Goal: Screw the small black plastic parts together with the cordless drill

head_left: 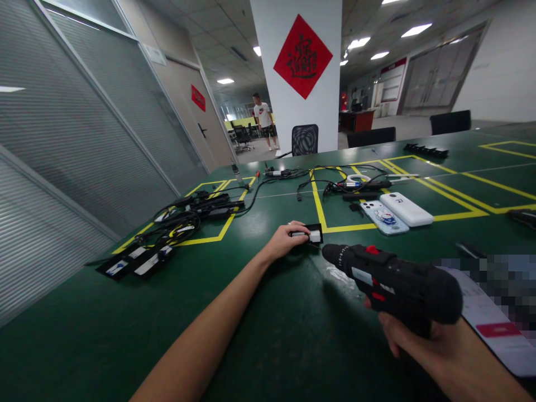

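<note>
My right hand (412,340) grips the handle of a black cordless drill (393,282) with red buttons. The drill's chuck points left toward a small black part (312,234) with a white label on the green table (251,312). My left hand (285,241) reaches forward and holds that part down at its left end, fingers curled over it. The drill tip sits just to the right of the part, almost touching it.
Black adapters and tangled cables (184,215) lie at the left inside yellow floor-tape lines. A white power bank (406,209) and a phone (384,218) lie beyond the part. A paper sheet (494,324) lies at right. Chairs and a white pillar (299,72) stand behind; a person stands far back.
</note>
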### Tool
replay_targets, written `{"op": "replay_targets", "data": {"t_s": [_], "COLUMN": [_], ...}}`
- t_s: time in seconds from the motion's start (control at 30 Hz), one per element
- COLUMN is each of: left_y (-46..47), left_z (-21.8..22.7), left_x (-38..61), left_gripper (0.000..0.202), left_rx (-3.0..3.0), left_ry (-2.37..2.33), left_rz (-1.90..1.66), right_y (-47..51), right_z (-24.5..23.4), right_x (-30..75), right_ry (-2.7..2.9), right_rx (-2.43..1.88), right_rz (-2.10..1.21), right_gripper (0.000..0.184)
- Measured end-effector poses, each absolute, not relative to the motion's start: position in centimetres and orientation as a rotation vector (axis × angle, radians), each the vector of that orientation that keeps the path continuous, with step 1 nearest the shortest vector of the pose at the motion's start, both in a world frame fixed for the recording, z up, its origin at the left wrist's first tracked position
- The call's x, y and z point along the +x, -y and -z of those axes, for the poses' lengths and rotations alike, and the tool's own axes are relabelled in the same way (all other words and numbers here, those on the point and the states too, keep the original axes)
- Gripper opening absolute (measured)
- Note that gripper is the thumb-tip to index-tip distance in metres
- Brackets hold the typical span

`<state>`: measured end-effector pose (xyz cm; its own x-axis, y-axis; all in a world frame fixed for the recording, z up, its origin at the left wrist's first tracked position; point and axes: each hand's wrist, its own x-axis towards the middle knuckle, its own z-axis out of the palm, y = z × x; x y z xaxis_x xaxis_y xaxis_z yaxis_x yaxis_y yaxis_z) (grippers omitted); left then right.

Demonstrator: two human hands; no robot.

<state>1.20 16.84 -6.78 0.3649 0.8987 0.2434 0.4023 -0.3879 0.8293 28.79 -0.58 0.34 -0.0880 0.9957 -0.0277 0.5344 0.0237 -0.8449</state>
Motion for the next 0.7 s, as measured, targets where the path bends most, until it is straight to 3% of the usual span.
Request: {"op": "replay_targets", "data": {"t_s": [0.33,0.7], "left_y": [-16.96,-17.17], "left_z": [7.0,7.3], "left_x": [1.11,1.17], "left_gripper": [0.021,0.02], "left_rx": [1.932,1.913], "left_ry": [-1.128,-1.13], "left_rz": [-0.944,-0.969], "right_y": [0.75,0.91], "right_z": [-0.36,-0.03], "right_x": [28.61,28.29], "right_ry": [1.652,1.824], "right_rx": [-1.596,-1.538], "right_rz": [-0.922,-0.81], "right_gripper": [0.018,0.028]}}
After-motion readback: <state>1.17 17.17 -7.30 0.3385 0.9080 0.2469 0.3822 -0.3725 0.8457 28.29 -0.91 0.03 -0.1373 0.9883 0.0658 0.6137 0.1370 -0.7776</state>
